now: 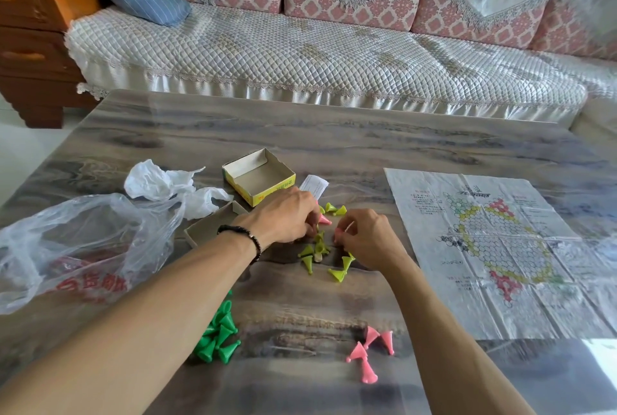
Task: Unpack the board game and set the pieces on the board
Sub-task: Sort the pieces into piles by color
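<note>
Pink pieces (367,353) and green pieces (218,336) lie sorted nearest. Both hands work the yellow-green pieces (320,256) mid-table: left hand (287,217) pinching, contents unclear; right hand (367,237) pinching a pink piece (339,232). Judged light, rigid cones; grip the narrow stem. Paper board (494,247) lies right, flimsy.

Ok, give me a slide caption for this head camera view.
Both hands, left hand and right hand, sort yellow-green pieces on the table beside the unfolded paper board.
</note>
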### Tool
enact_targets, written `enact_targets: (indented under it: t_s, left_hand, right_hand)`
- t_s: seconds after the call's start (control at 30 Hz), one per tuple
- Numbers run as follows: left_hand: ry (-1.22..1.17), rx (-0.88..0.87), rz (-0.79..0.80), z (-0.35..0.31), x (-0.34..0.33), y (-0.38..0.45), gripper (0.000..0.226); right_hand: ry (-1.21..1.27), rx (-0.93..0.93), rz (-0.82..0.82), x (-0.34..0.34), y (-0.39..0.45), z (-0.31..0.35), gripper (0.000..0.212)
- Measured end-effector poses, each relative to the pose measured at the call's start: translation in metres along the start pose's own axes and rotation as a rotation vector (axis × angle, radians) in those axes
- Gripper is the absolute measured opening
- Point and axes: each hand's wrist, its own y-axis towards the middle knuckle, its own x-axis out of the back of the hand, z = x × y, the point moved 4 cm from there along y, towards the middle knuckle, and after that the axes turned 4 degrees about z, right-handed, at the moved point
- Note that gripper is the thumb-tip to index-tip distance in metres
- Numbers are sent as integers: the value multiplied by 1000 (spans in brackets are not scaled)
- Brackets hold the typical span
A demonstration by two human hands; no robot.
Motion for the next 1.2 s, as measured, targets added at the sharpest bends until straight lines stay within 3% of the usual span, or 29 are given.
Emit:
enact_targets:
  t_s: [0.4, 0.73, 0.93, 1.2]
  left_hand:
    - [-150, -28, 42, -9, 7, 4, 6]
    - [-361, -44, -174, -16, 23, -21, 7]
    - [-426, -146, -85, -59, -14, -68, 13]
    - [-465, -206, -92, -87, -53, -103, 10]
  right_hand:
    - [180, 40, -136, 7, -12, -3, 16]
    - [245, 38, -221, 16, -34, -11, 13]
    - [281, 46, -117, 24, -78, -23, 12]
    - [272, -93, -160, 30, -141, -68, 11]
